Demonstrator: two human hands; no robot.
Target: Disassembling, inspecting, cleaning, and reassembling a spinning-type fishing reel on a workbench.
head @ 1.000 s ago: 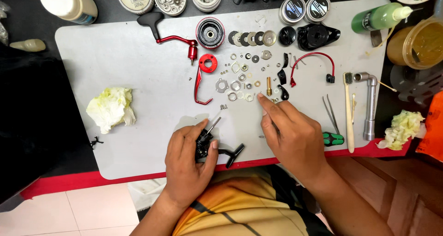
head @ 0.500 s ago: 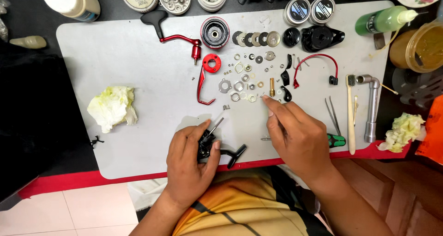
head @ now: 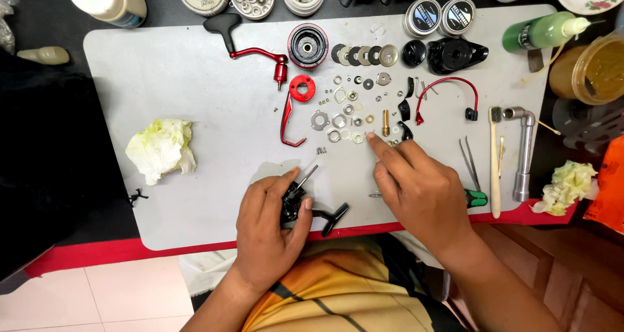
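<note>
Black reel body (head: 294, 203): clamped in your left hand (head: 270, 231) at the mat's near edge, shaft pointing far-right. Your right hand (head: 419, 189), fingers loosely together, forefinger extended, touches among small washers (head: 344, 121) lying just far of it; which piece it touches is too small to tell.

The person wears an orange-yellow shirt with dark stripes; the left hand (head: 270, 231) and right hand (head: 422, 192) are bare, without gloves.

A black reel body (head: 292, 205) is held; a red handle (head: 250, 49), a green bottle (head: 543, 32), a pale grey mat (head: 182, 91) and yellowish tissue (head: 159, 149) are seen.
</note>
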